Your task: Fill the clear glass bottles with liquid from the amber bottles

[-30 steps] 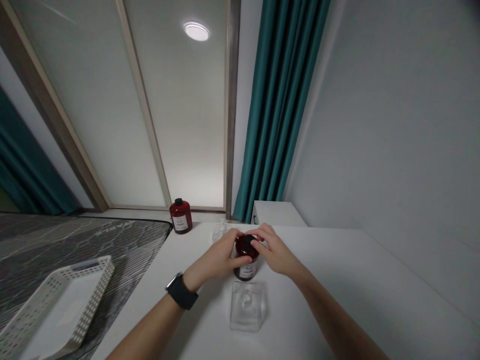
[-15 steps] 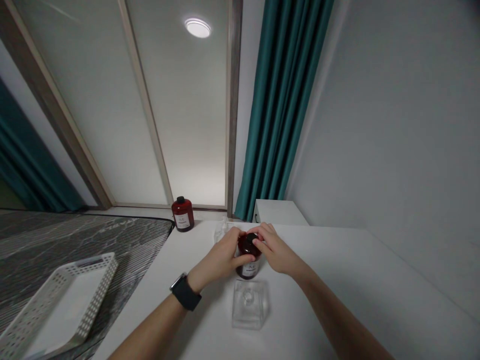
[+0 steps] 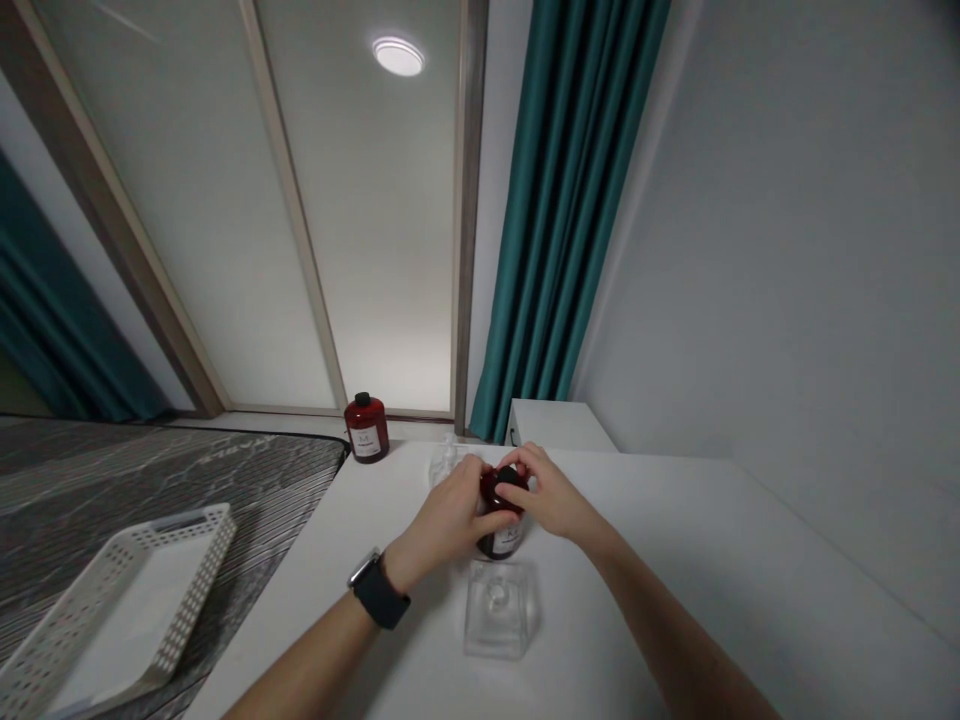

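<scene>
A dark red bottle (image 3: 505, 541) with a white label and black cap stands on the white table. My left hand (image 3: 450, 515) is wrapped round its left side, thumb across the front. The fingers of my right hand (image 3: 546, 492) close on the black cap (image 3: 508, 476) from the right. Just in front of the bottle lies a clear square glass piece (image 3: 496, 612) with a round knob. Behind my left hand, a clear glass object (image 3: 444, 459) is partly hidden. A second red bottle (image 3: 366, 430), capped in black, stands upright at the table's far left corner.
To the left, a white perforated basket (image 3: 191, 590) rests on a grey patterned surface (image 3: 285, 470). A white cabinet (image 3: 562, 424) is beyond the table's far edge, near the green curtain (image 3: 562, 220). The white table (image 3: 660, 600) extends right towards the wall.
The held bottle has shifted and tilted slightly to the right. My left hand has moved a little right with it, and my right fingers have shifted round the cap.
</scene>
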A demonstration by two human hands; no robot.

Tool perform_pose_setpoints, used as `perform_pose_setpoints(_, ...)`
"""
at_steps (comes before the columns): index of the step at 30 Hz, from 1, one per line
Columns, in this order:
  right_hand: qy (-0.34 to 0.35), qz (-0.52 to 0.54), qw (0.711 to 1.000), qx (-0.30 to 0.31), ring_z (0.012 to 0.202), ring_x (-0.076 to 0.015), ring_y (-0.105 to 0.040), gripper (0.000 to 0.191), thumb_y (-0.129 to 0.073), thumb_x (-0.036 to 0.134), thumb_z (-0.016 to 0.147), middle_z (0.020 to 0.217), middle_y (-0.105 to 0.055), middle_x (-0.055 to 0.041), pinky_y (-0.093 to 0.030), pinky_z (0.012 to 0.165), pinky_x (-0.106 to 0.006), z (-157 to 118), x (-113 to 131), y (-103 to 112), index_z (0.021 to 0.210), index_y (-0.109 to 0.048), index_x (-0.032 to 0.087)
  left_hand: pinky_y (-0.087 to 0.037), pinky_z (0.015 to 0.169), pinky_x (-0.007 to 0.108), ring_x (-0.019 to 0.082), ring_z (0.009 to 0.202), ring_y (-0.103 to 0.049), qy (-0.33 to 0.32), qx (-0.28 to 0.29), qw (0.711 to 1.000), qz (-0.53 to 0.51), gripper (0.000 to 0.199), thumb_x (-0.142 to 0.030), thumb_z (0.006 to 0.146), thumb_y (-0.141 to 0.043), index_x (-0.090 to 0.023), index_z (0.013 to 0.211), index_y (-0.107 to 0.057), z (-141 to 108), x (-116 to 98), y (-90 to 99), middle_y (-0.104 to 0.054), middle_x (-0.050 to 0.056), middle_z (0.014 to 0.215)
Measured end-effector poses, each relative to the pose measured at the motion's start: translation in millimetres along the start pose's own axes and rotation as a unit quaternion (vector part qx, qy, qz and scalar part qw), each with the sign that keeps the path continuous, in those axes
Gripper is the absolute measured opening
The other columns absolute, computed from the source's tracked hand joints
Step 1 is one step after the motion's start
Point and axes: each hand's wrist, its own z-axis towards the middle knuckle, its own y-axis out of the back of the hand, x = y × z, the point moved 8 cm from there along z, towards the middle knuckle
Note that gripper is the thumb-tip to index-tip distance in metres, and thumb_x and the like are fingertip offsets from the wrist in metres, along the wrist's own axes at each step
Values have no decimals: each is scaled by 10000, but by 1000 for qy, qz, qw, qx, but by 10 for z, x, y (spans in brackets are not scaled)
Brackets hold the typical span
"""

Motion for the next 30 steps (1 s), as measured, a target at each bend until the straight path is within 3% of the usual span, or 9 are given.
perform_pose_setpoints(10,22,54,995,79,965,-192,-577,240,-570,185,887,1080,-542,-30,-464,931,-373,-62,-42,84,1112,-632,244,-501,791,398,286,947,-638,5,-5,1000,-17,378,-400,825,-730,-205,1033,-482,-1,3,10,-643,79,1055)
perform_pose_setpoints(14,29,74,996,47,1044,-209,-570,276,-551,233,921,1083,-523,-44,-458,969,-385,-58,-64,56,1180,-646,245,-504,767,381,268,910,-638,11,0,999,-51,407,-418,811,-746,-214,1040,-478,16,53,-13,-638,59,1038)
perform_pose_setpoints(21,55,51,997,-5,1052,-213,-516,176,-537,169,912,1016,-513,-32,-428,963,-373,-66,-10,-37,1035,-647,231,-492,780,366,246,906,-610,14,-17,996,-82,373,-338,797,-756,-214,994,-464,25,61,-39,-602,39,1006)
perform_pose_setpoints(30,52,46,998,12,1010,-211,-537,166,-544,170,907,1001,-532,-34,-453,921,-366,-69,15,5,1034,-639,219,-499,790,386,247,891,-608,18,-50,997,-49,352,-329,808,-723,-201,1020,-473,-3,5,-51,-582,42,977)
